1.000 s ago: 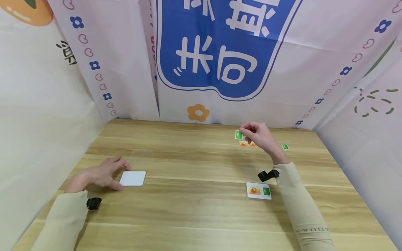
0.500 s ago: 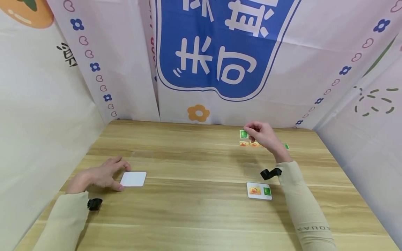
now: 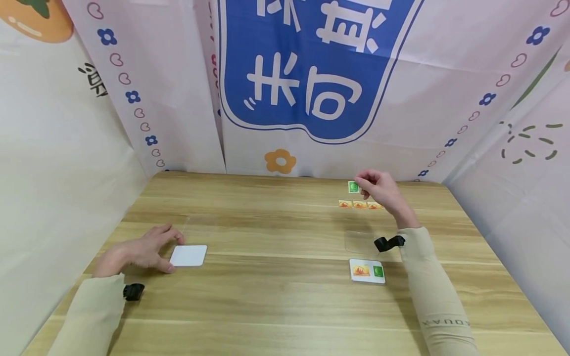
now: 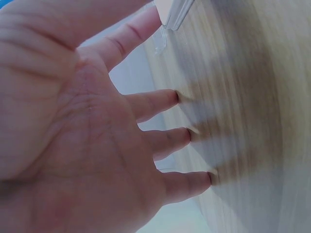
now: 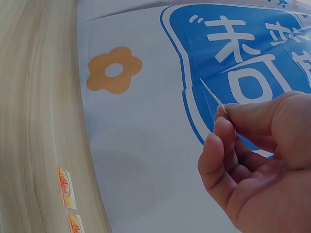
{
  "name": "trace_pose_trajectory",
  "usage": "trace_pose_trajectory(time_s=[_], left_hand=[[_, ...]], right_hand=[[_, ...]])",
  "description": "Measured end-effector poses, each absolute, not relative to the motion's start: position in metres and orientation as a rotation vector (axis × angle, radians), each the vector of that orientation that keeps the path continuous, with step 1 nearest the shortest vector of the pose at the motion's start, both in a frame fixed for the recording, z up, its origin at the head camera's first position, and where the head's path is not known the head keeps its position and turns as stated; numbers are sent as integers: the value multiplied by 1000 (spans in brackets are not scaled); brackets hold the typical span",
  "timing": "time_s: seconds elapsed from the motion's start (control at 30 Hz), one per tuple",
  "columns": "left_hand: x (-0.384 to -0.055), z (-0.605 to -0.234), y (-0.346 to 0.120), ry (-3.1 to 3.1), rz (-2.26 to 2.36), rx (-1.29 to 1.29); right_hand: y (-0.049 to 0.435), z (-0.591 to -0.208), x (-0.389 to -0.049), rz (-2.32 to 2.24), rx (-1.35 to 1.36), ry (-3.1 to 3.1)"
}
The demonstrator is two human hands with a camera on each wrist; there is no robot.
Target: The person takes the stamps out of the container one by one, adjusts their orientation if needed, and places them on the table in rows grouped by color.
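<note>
In the head view, my right hand [image 3: 378, 188] pinches a small green stamp-like paper piece [image 3: 354, 187] between thumb and forefinger, over the table's far side. The right wrist view shows that piece [image 5: 212, 94] edge-on, very thin, with a jagged border. Three orange picture pieces [image 3: 359, 204] lie in a row below that hand. My left hand [image 3: 144, 249] rests on the table at the left, thumb and forefinger at the near edge of a white card stack [image 3: 189, 255]. Its other fingers [image 4: 160, 143] are straight, tips down on the wood in the left wrist view.
A white card [image 3: 367, 271] printed with an orange picture and a green one lies right of centre. Clear, see-through rectangles lie behind it [image 3: 358, 242] and behind the white stack [image 3: 200, 225]. Printed cloth walls [image 3: 280, 143] enclose the wooden table [image 3: 276, 306] at back and sides.
My right hand moves right with the green piece, uncovering the orange row, while its arm hides the green piece at the row's right end. My left hand stays by the white stack.
</note>
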State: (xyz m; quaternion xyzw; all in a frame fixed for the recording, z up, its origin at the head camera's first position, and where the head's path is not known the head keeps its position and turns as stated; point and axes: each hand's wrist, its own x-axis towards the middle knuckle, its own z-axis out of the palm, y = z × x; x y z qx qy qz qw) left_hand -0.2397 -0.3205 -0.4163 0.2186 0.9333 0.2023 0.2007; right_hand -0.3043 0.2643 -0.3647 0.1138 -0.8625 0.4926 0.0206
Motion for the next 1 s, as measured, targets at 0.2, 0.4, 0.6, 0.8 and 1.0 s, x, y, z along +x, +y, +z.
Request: trace_pose_trajectory(time_s=[0.2,0.4,0.6,0.8,1.0], left_hand=[[-241,-417,-320,2610,566,622],[-242,-418,-321,2615,552,634],[-243,-418,-321,2614,550,631],[-242,-420,-322,2617,552,627],[-241,-421,-322,2618,559,633]], right_hand=[[273,-364,-306,1468,337,-2705],[279,-365,-308,1429,333,-2726],[287,-366,-308,1426,284,-2735],[291,-367,-309,1426,282,-2739],[299,-366,-309,1395,251,-2748]])
